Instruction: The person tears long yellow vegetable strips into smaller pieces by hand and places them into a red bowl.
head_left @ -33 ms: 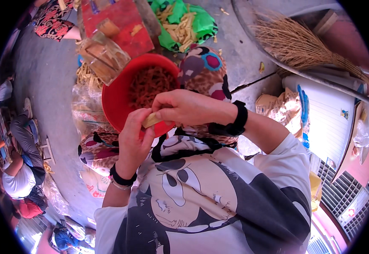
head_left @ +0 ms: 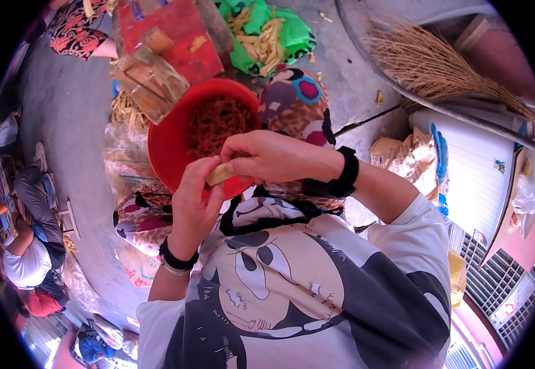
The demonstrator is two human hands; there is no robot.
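Observation:
Just over the near rim of a red bucket (head_left: 168, 144), my two hands meet on one short, flat, pale yellow strip (head_left: 219, 175). Its kind is unclear. My left hand (head_left: 195, 200) pinches it from the left, and my right hand (head_left: 266, 155) has thumb and fingertips closed on its upper end. Deep in the bucket lies a heap of reddish-brown pieces (head_left: 218, 123), partly covered by my fingers. The bucket stands between my knees, which are in patterned cloth.
Beyond the bucket are a red-topped board (head_left: 175, 40) with a wooden block (head_left: 157, 40) and a green bag (head_left: 301, 37) of pale strips. Clear plastic sacks (head_left: 126, 157) lie left. A twig broom (head_left: 427, 58) rests at far right. Other people (head_left: 31, 258) sit at far left.

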